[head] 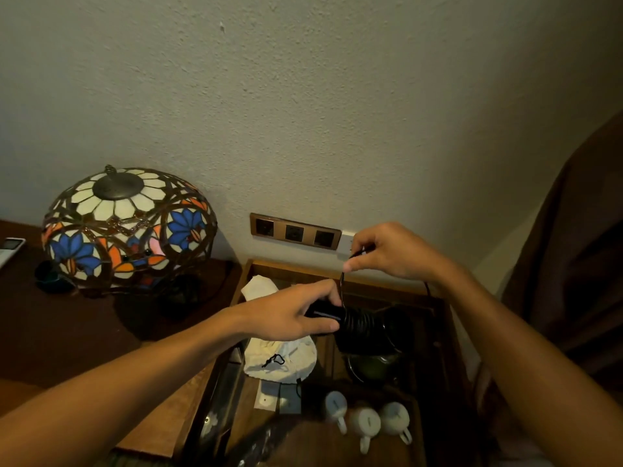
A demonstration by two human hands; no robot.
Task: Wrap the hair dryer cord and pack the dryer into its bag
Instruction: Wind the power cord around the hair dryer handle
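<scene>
My left hand (290,311) grips the handle end of the black hair dryer (367,326), fingers curled around it, and holds it level above the open wooden tray (448,332) at about 5 o'clock from the wall sockets (295,232); the grip steadies the body so the coils can be laid on it. The cord (342,288) is already wound in tight turns around the handle, just right of my fingers, and a short free length rises from the coils at 12 o'clock to my right hand (391,252). That hand pinches the cord between thumb and forefinger, the other fingers loosely curled; it is held high, I judge, to keep the cord taut for the next turn. A further dark strand trails down past my right wrist at 4 o'clock; where it ends I cannot tell. The pale cloth bag (286,360), with its dark drawstring showing, lies crumpled in the tray directly under my left hand, at 7 o'clock from the dryer, near enough to take the dryer once the winding is done. Three white cups (365,421) sit at the tray's near edge. A stained-glass lamp (128,227) stands on the table (50,332) at 9 o'clock, well apart from the work
</scene>
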